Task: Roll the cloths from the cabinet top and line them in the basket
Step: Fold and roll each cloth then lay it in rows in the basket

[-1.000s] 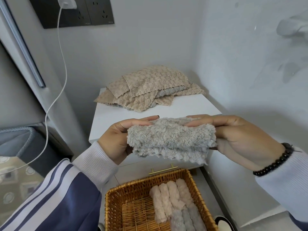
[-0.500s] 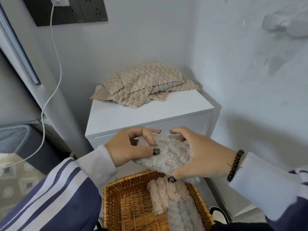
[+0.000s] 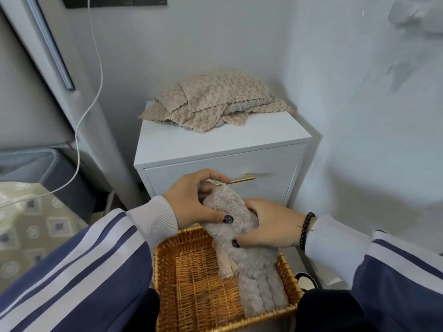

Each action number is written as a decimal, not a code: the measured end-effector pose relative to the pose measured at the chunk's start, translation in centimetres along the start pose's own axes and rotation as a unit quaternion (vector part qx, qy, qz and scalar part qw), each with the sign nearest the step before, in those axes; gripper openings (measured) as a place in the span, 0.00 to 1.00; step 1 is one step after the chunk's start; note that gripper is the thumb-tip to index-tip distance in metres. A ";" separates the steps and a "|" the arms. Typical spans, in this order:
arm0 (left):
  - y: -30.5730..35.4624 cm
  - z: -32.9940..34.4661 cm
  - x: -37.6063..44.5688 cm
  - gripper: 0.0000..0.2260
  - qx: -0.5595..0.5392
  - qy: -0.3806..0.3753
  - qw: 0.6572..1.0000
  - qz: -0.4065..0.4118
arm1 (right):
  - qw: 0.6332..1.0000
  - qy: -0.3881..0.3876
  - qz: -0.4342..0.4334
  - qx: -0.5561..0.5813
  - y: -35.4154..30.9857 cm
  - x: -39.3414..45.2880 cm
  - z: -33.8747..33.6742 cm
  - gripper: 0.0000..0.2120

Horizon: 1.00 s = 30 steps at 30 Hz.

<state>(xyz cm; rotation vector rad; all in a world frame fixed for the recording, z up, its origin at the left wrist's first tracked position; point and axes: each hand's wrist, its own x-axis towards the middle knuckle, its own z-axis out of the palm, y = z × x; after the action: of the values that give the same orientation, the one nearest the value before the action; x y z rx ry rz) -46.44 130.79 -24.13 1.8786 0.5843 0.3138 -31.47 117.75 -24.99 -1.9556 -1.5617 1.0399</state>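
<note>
rolled cloth: we hold one grey rolled cloth (image 3: 227, 213) just above the far rim of the basket (image 3: 167, 245), between both hands.
left hand: left hand (image 3: 195, 200) curls over the roll's far-left end, thumb pressed on its near side.
right hand: right hand (image 3: 271, 226) wraps the roll's right side, thumb tucked under. Both grip it; neither is free.
long axis: the roll runs from the basket's far rim toward its near rim, parallel to the rolls (image 3: 254, 281) already laid inside.
target gap: those rolls fill the right part of the basket; the leftmost is a shorter beige one. Bare wicker lies left of them, so we judge the next slot sits just left of that beige roll.
nearer hand: left hand is closer to the bare side.
room: basket's left wall is well apart from the row; plenty of drop room.
risk: loosening the grip early could let it unroll.
remaining: a pile of cloths (image 3: 215, 101) sits on the cabinet (image 3: 191, 140) beyond the basket.
</note>
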 end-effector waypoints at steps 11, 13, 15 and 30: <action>-7.2 2.2 -0.6 0.14 0.117 0.030 0.975 -0.187 | 0.977 0.018 0.188 -0.094 6.6 2.5 5.1 0.19; -8.8 3.3 -0.8 0.10 0.086 0.001 0.969 -0.233 | 0.971 0.046 0.221 -0.075 8.0 3.0 7.0 0.25; -10.2 4.7 -1.2 0.09 0.037 -0.031 0.958 -0.283 | 0.967 0.074 0.242 -0.017 9.0 3.5 9.5 0.35; -21.4 10.5 0.2 0.10 -0.165 -0.030 0.853 -0.494 | 0.932 0.017 0.352 0.088 13.7 8.2 22.4 0.24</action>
<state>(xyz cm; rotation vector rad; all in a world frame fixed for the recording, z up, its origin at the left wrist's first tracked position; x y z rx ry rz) -46.52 128.73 -47.82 1.0560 1.2701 -0.3117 -39.33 119.10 -51.37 -2.4359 -0.6935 1.3365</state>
